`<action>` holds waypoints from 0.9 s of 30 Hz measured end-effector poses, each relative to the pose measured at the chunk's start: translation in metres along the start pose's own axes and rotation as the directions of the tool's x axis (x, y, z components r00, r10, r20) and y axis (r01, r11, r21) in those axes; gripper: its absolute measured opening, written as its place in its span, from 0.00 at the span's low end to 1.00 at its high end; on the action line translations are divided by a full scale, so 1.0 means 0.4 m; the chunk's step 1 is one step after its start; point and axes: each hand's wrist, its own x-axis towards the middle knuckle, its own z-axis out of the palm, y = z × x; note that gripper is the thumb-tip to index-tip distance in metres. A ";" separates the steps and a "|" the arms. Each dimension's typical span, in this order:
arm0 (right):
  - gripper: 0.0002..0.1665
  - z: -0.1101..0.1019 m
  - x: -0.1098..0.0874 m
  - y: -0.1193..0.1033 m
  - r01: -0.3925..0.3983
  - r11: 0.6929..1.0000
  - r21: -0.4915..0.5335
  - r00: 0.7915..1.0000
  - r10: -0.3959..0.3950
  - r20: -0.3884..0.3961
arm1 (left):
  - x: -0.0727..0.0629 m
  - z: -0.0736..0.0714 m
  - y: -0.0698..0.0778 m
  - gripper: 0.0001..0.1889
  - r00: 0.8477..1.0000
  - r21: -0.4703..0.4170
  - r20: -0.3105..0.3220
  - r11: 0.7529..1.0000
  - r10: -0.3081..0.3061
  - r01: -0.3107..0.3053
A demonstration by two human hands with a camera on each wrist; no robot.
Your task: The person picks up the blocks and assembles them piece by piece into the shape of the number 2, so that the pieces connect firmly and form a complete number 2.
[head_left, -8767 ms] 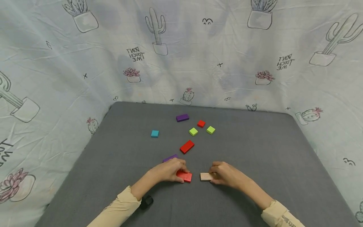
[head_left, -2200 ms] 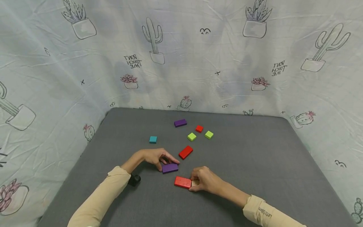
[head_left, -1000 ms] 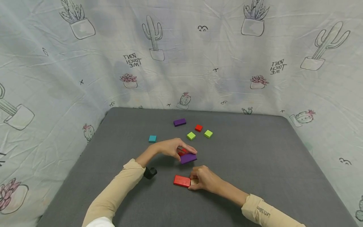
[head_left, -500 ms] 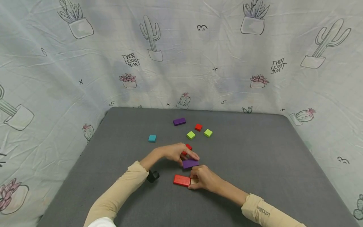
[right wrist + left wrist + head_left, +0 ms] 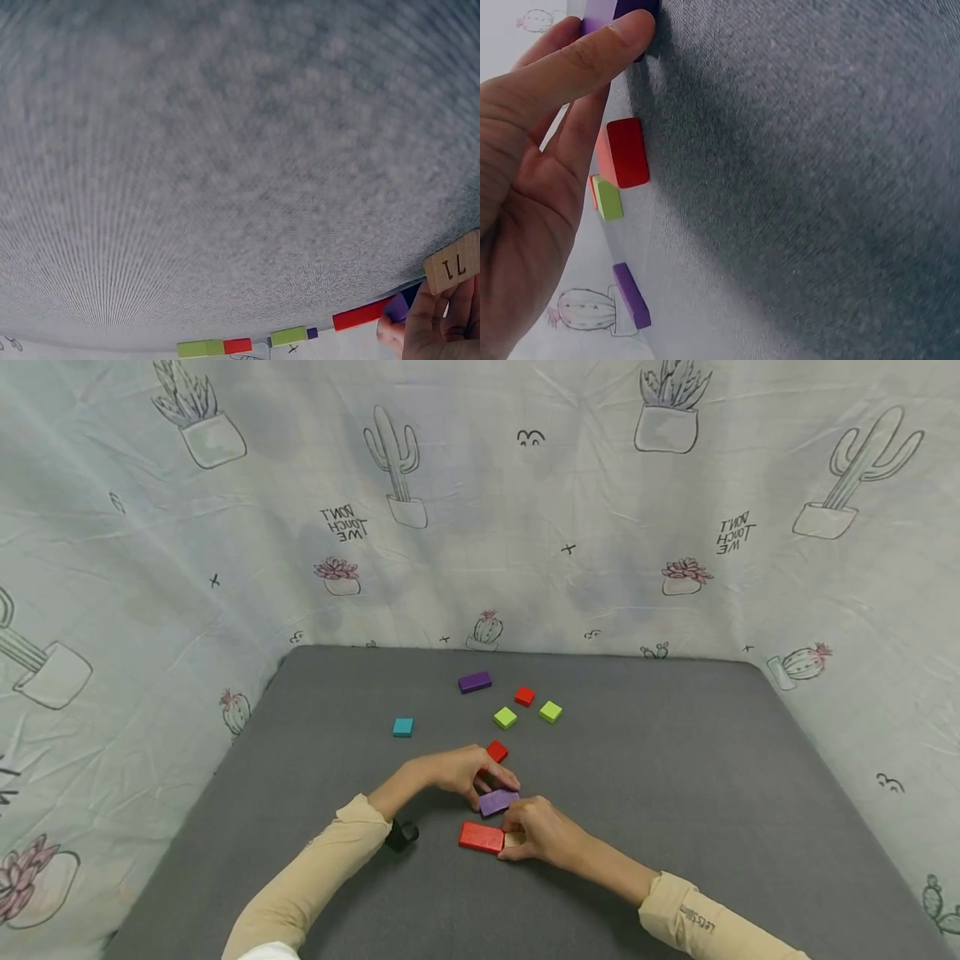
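My left hand [image 5: 461, 768] pinches a purple block [image 5: 497, 802] between thumb and fingers, just behind the red block. In the left wrist view, thumb and fingers of the left hand [image 5: 540, 142] lie on opposite sides of that purple block [image 5: 634, 19]. Whether it touches the table I cannot tell. My right hand [image 5: 547, 833] grips a plain wooden block [image 5: 513, 839] lying end to end with the red block [image 5: 481, 837]; the hand covers most of it. Dark printed figures mark the wooden block [image 5: 454, 262] in the right wrist view. Another red block [image 5: 497, 751] sits behind my left hand, partly covered.
Farther back lie a purple block [image 5: 475, 682], a small red block [image 5: 525, 696], two lime-green blocks [image 5: 506, 717] and a small blue block [image 5: 402, 727]. The grey table [image 5: 660, 752] ends at a patterned cloth [image 5: 465, 560]. A black device [image 5: 402, 835] is at my left wrist.
The wooden block was brought left against the red block, which my left hand released. That hand then picked up the purple block and carried it right; lately it shifted slightly left and turned.
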 end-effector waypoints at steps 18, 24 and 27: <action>0.15 -0.002 -0.002 0.003 0.018 1.000 0.006 1.000 -0.018 -0.012 | 0.001 0.022 -0.007 0.35 0.999 -0.059 0.017 0.998 -0.027 0.028; 0.15 -0.005 -0.001 0.001 0.019 1.000 0.008 1.000 -0.019 -0.013 | -0.007 0.026 -0.006 0.35 0.999 -0.057 0.006 0.998 -0.032 0.032; 0.15 -0.004 -0.001 0.000 0.013 1.000 0.007 1.000 -0.013 -0.005 | -0.009 0.029 -0.008 0.35 0.999 -0.059 0.008 0.998 -0.037 0.037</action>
